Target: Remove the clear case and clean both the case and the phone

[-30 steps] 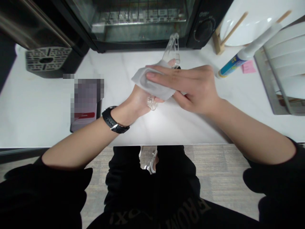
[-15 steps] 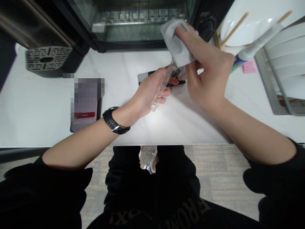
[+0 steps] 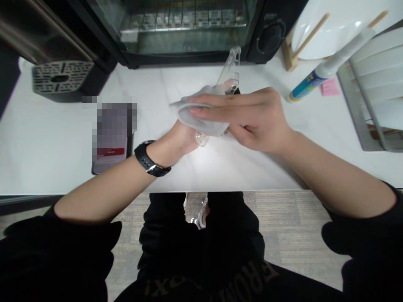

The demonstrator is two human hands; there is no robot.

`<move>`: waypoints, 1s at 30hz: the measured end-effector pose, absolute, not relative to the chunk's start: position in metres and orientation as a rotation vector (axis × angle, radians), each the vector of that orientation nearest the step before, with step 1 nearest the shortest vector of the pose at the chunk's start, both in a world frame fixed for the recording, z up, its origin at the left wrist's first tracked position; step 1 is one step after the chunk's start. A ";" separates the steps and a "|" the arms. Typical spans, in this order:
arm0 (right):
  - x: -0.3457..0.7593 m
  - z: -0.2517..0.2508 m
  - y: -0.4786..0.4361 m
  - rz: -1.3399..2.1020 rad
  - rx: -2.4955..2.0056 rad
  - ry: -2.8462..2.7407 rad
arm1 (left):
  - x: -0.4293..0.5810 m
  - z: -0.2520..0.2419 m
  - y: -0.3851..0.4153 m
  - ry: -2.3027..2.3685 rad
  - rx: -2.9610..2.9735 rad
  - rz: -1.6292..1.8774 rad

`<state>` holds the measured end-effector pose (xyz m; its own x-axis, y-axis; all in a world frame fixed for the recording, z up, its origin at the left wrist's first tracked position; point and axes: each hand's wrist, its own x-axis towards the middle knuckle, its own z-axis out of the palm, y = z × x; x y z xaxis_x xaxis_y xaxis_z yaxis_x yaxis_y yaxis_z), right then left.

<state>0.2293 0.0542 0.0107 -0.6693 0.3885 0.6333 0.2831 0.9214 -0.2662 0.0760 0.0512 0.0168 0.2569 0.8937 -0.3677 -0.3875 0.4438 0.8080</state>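
Note:
My left hand (image 3: 181, 138), with a black watch on its wrist, grips a clear plastic phone case (image 3: 229, 67) that stands on edge above the white counter (image 3: 56, 147). My right hand (image 3: 252, 119) lies across it with fingers stretched flat, pressing a grey cloth (image 3: 201, 119) against the case's near end. Most of my left hand's fingers are hidden behind the cloth. The case's far end sticks up toward the toaster oven (image 3: 189, 29). A dark phone lying under the hands is almost wholly hidden.
A phone (image 3: 111, 138) with a blurred screen lies at the left. A black appliance (image 3: 59, 77) stands at far left. At right are a tube (image 3: 327, 69), a pink note (image 3: 328, 88), a plate (image 3: 343, 25) in a wooden stand and a dish rack (image 3: 374, 96).
My right hand swept the cloth from the case's far tip back down to its near end. The left hand kept hold of the case.

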 end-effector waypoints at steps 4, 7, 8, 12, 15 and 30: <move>0.231 0.010 0.052 0.103 -0.431 -2.425 | 0.080 0.015 0.054 1.139 0.631 1.007; 0.232 0.009 0.053 0.068 -0.510 -2.344 | 0.073 0.017 0.050 0.867 0.645 0.957; 0.232 0.009 0.053 0.077 -0.544 -2.315 | 0.071 0.018 0.048 0.835 0.626 0.954; 0.233 0.011 0.057 0.160 -0.697 -2.227 | 0.069 0.022 0.046 0.910 0.563 0.910; 0.233 0.012 0.060 0.129 -0.801 -2.107 | 0.071 0.026 0.047 0.900 0.597 0.860; 0.231 0.007 0.068 0.222 -0.635 -2.131 | 0.070 0.026 0.049 0.905 0.486 0.842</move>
<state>0.2307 0.0679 0.0074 -0.4853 0.5164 0.7056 0.3601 0.8534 -0.3770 0.0703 0.0488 0.0261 0.3418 0.8048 -0.4852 -0.4262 0.5930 0.6832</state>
